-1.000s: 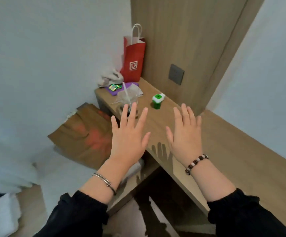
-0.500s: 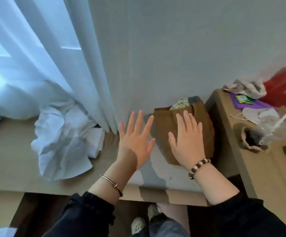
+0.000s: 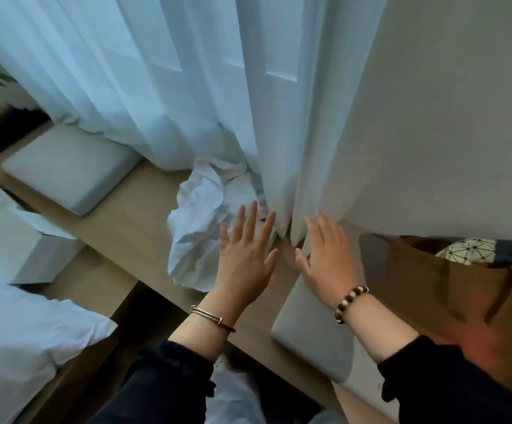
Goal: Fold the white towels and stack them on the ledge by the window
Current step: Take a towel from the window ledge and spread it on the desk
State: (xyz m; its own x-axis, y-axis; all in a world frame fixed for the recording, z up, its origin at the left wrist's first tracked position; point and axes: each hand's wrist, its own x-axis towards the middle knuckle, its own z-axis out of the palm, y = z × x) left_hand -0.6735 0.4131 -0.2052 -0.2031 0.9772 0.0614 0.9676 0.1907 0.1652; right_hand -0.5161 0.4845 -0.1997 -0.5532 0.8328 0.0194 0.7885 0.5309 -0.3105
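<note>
A crumpled heap of white towels (image 3: 201, 221) lies on the wooden ledge (image 3: 132, 221) under the window, partly tucked behind the sheer curtain (image 3: 187, 87). My left hand (image 3: 244, 255) hovers flat with straight spread fingers over the heap's right edge, holding nothing. My right hand (image 3: 325, 255) is also flat and empty, just right of the curtain's hanging end, above the ledge. Both wrists wear bracelets.
A grey cushion (image 3: 68, 169) sits on the ledge to the left, another grey cushion (image 3: 312, 332) below my right wrist. A brown paper bag (image 3: 438, 280) with patterned cloth inside stands at the right by the wall. White bedding (image 3: 19, 335) fills the lower left.
The view has swung left from the side table and paper bag to the window ledge. Both hands stay flat and empty, now over the towel heap and the curtain's end.
</note>
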